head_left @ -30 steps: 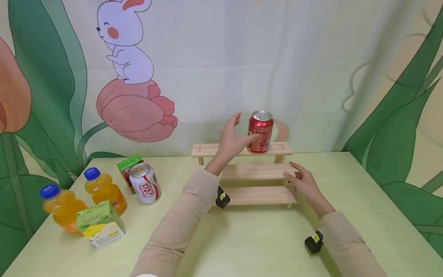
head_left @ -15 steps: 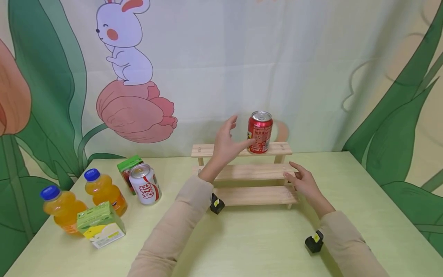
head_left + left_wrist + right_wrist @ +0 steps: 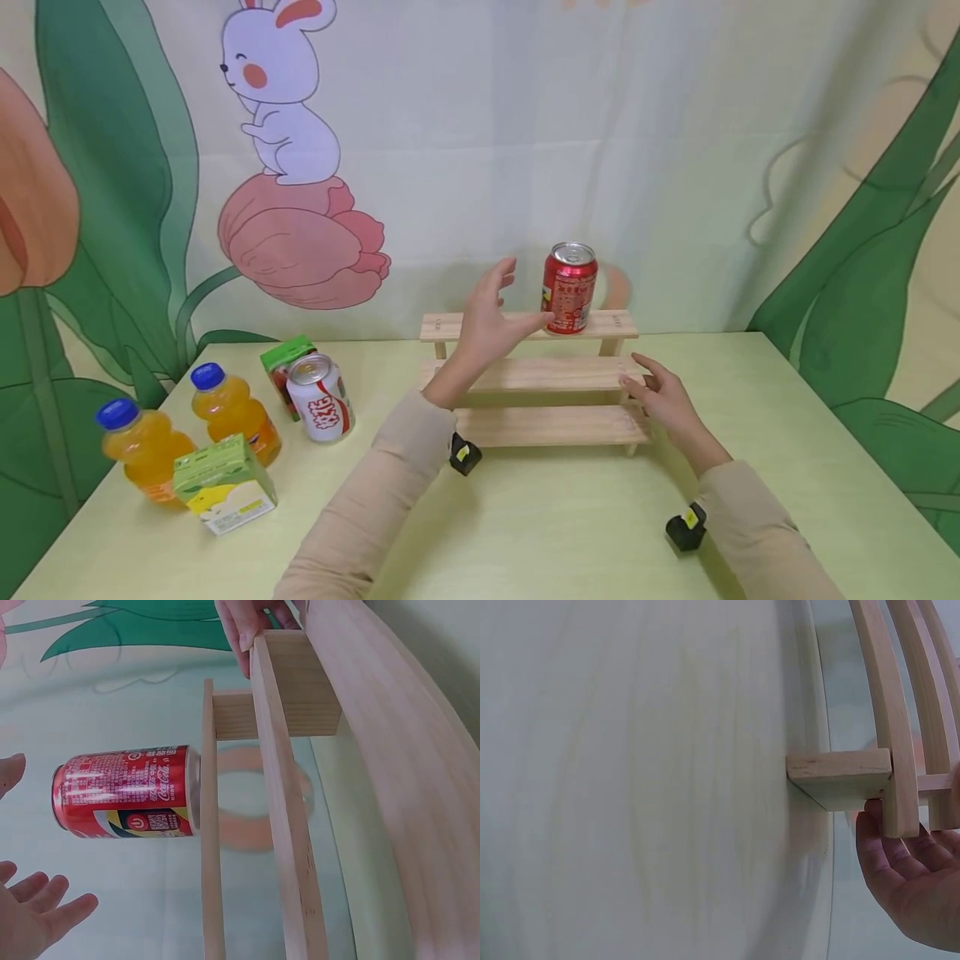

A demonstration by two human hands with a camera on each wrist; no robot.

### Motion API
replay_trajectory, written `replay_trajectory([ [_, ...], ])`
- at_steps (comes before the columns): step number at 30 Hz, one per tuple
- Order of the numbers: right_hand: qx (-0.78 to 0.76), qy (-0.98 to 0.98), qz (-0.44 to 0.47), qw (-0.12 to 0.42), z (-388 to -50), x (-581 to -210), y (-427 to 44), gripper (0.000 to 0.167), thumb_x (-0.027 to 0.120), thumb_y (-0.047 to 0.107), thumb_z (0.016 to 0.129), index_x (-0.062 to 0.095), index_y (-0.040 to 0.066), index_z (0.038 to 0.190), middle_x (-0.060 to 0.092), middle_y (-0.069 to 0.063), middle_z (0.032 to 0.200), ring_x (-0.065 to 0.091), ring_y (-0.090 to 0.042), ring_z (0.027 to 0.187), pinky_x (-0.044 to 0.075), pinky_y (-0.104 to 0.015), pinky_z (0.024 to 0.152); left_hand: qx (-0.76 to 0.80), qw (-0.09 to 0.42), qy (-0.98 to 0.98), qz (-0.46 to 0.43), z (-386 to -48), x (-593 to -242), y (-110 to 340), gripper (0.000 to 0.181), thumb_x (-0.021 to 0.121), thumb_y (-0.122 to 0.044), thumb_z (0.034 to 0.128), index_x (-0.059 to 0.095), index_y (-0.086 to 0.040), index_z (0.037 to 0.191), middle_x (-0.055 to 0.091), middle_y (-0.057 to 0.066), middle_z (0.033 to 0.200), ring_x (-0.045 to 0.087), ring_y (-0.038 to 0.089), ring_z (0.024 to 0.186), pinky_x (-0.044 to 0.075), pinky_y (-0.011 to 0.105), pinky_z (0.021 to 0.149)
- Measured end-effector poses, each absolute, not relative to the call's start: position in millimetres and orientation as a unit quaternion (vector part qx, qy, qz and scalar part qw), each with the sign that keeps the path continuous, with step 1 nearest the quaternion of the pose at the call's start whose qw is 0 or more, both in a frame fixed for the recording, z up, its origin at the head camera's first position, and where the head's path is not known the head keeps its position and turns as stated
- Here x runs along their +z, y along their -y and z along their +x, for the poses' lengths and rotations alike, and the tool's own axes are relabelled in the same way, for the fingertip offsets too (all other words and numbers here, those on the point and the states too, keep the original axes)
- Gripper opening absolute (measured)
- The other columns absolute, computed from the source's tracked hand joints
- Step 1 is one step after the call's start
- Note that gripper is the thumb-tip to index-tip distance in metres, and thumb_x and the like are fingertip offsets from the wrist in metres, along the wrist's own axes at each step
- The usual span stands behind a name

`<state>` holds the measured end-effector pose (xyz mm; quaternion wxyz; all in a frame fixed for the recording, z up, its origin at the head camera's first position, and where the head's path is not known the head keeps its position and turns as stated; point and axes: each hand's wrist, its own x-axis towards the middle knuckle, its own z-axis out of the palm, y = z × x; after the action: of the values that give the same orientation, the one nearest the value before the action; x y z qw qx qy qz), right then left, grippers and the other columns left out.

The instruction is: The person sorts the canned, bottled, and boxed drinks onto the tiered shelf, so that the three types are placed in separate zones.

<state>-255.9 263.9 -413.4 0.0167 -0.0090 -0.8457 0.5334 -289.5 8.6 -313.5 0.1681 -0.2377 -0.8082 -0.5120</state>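
Observation:
A red Coca-Cola can [image 3: 570, 292] stands upright on the top tier of a three-step wooden shelf rack [image 3: 536, 374]. My left hand [image 3: 486, 329] is spread to the left of the can, thumb and fingers apart. The left wrist view shows a gap between the can [image 3: 135, 791] and the left hand [image 3: 37, 919], which holds nothing. At the rack's right end, my right hand [image 3: 663, 404] grips the side by the middle tier. In the right wrist view, fingers of the right hand [image 3: 919, 892] curl about the rack's end, partly hidden by the wood.
On the table's left stand two orange drink bottles [image 3: 146, 454] with blue caps, a green-and-yellow juice carton [image 3: 225, 487], a white can [image 3: 321, 400] and a green-topped carton [image 3: 279, 367]. A printed curtain [image 3: 675, 167] hangs close behind the rack.
My left hand has drawn back a little to the left and down, away from the red can, its fingers spread. The can and my right hand stay in place on the rack.

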Motion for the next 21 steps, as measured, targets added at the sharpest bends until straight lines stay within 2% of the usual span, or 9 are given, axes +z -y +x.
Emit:
replay_trajectory([
  [7, 0.53, 0.848, -0.005, 0.02, -257, -414, -266, 0.061, 0.05, 0.026, 0.094, 0.022, 0.0, 0.143, 0.048, -0.028, 0.121, 0.047, -0.01, 0.073, 0.043, -0.023, 0.056, -0.511, 0.185, 0.801, -0.251, -284, -313, -2, 0.079, 0.078, -0.02, 0.072, 0.035, -0.004, 0.137, 0.042, 0.012, 0.135, 0.044, 0.023, 0.119, 0.043, 0.039, 0.093],
  [13, 0.529, 0.848, -0.004, 0.019, -258, -415, -268, 0.062, 0.049, 0.028, 0.094, 0.021, 0.0, 0.143, 0.045, -0.029, 0.125, 0.052, -0.02, 0.093, 0.046, -0.022, 0.062, -0.51, 0.196, 0.794, -0.266, -279, -317, 6, 0.076, 0.077, -0.019, 0.0725, 0.037, -0.004, 0.135, 0.044, 0.012, 0.133, 0.045, 0.023, 0.118, 0.043, 0.039, 0.092],
  [21, 0.533, 0.846, -0.004, 0.013, -258, -415, -266, 0.062, 0.05, 0.027, 0.094, 0.021, 0.001, 0.143, 0.046, -0.03, 0.125, 0.053, -0.013, 0.091, 0.046, -0.022, 0.062, -0.51, 0.225, 0.782, -0.278, -271, -320, 18, 0.071, 0.076, -0.015, 0.0732, 0.04, -0.003, 0.133, 0.046, 0.012, 0.13, 0.047, 0.023, 0.116, 0.044, 0.039, 0.092],
])
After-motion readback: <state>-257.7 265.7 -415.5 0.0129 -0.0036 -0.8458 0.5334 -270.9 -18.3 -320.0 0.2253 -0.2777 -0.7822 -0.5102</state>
